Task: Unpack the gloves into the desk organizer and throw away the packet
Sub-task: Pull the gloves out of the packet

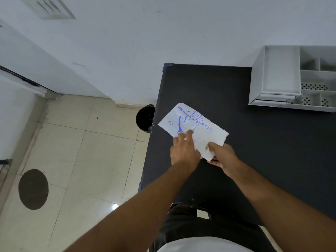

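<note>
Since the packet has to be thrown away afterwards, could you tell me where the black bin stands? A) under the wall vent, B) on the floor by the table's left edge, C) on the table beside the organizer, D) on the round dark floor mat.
B: the black bin stands on the tiled floor against the left edge of the dark table, well apart from the desk organizer.

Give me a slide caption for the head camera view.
Both hands, left hand and right hand, hold a glove packet over a dark table, organizer and bin nearby.
</note>
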